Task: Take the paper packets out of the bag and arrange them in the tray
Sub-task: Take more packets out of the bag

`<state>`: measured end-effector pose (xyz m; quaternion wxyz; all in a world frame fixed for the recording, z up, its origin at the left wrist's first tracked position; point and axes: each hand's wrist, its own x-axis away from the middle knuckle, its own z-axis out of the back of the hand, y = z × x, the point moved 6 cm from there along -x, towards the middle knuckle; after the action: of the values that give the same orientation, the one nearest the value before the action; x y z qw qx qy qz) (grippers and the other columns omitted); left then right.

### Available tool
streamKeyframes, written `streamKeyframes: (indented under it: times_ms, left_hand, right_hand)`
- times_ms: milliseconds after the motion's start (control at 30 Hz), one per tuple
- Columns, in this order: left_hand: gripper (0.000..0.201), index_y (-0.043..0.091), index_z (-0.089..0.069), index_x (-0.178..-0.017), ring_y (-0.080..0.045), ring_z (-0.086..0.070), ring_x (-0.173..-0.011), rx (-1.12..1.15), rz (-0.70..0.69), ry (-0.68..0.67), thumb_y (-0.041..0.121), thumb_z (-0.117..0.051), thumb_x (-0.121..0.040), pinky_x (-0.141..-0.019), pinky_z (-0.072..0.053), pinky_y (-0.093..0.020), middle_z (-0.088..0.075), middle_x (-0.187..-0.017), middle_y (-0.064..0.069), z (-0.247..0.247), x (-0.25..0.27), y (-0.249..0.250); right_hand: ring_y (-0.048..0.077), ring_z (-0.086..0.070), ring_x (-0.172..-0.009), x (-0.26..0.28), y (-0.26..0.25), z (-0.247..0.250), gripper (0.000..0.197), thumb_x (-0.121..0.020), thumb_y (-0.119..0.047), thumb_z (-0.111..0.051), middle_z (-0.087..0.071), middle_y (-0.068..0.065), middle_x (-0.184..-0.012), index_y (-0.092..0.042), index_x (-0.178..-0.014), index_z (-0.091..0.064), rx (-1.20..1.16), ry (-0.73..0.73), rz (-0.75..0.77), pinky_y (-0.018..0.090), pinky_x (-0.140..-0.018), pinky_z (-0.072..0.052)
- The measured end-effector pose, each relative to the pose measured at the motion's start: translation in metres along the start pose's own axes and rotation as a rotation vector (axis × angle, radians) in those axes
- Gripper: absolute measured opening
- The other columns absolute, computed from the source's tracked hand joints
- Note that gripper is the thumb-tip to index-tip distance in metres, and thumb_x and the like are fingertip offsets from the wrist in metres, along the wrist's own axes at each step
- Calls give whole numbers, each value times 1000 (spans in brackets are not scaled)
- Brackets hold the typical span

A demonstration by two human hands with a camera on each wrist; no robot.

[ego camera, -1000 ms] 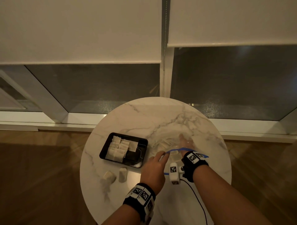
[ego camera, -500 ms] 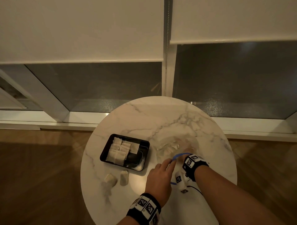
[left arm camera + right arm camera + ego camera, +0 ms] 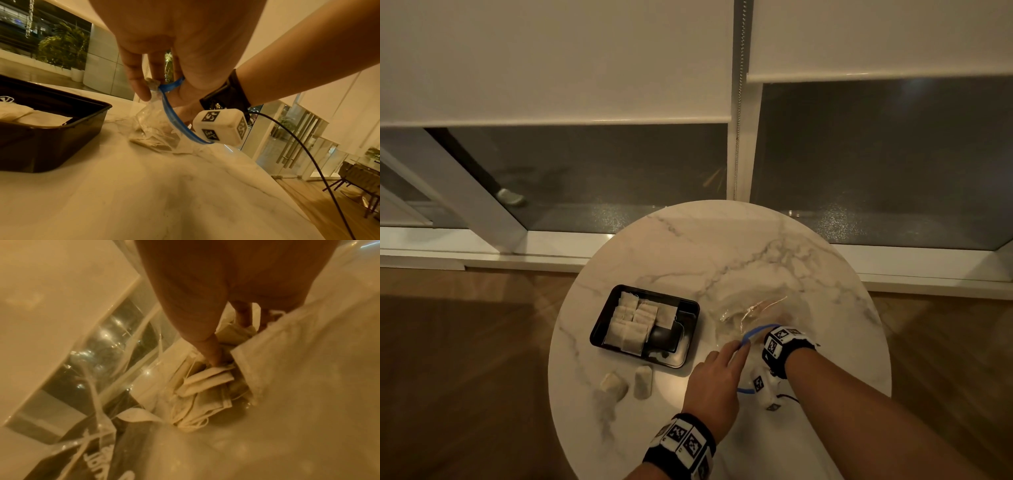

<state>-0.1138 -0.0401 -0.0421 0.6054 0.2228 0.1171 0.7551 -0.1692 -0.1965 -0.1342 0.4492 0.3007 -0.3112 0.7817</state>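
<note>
Right hand is deep in the bag, fingers on packets, grip unclear. Left hand pinches the bag's mouth; strings could tangle and drag extras onto the table.

Only part of a white print, perhaps "Jor", can be made out on the clear bag, seen upside down.

Dim, warm yellow-brown cast in all views. Head view: bench brightest area, soft glare patch near front edge; floor dark, with faint streaks of light; window glass dark, grainy speckle. Straight frames bow toward edges, wide-angle distortion. Left wrist view: fairly sharp in mid-distance, near bench surface soft and shadowed. Right wrist view: hazy, blurred, seen through bag with white glints on creases; packets only moderately sharp.
</note>
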Motion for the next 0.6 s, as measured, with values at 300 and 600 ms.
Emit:
streamKeyframes:
  times_ms: [300, 600]
  left_hand:
    - [91, 28, -21, -156, -21, -49, -127, -1, 4, 9, -10, -56, -81, -98, -51, -36, -26, -160, 7, 0, -16, -1]
    - [80, 28, -27, -156, -23, -34, -143, 15, -21, -31, -9, -49, -88, -108, -46, -38, -11, -167, 5, -1, -43, -1]
  right_hand:
    - [30, -44, -136, 25, 5, 15, 48, -100, -13, -51, -44, 17, -149, -1, -145, -40, -652, 230, -171, 27, -100, -38]
    - [30, -68, -74, 62, 23, 5, 18, -88, -7, -61, -71, 20, -90, -5, -105, -66, -1458, 343, -113, 40, -68, -61]
